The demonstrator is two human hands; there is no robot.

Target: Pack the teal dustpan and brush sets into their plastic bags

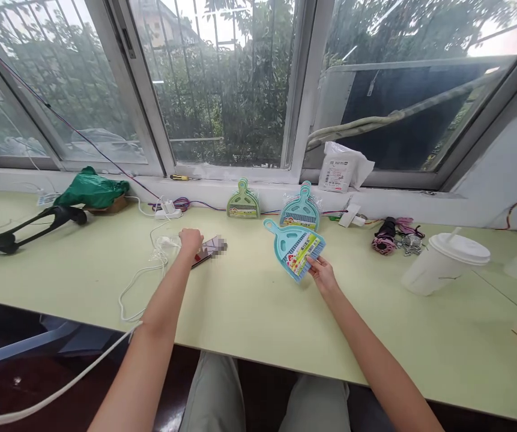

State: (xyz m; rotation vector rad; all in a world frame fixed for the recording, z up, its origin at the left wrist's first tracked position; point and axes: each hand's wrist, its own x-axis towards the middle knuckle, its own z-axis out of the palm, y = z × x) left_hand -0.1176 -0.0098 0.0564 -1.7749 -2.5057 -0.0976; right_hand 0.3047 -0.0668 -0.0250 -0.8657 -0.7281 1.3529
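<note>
My right hand (323, 275) grips a small teal dustpan-and-brush set (289, 241) by its lower right corner, thumb over the printed label. The set is tilted above the table, its looped handle pointing to the upper left. My left hand (190, 241) is curled beside the left edge of a phone (212, 247) lying on the table. Its fingertips are hidden, so what they hold cannot be made out. Behind, a wrapped stack of teal dustpans (302, 207) leans on the wall under the window, with a green dustpan set (242, 203) to its left.
White cables (125, 294) trail across the table (249, 318) by my left forearm. A power strip (168, 211) lies near the wall. At right stand a lidded white cup (442, 264) and a dark-and-pink bundle (385, 237). A black frame (37, 228) and green bag (89, 189) occupy the left.
</note>
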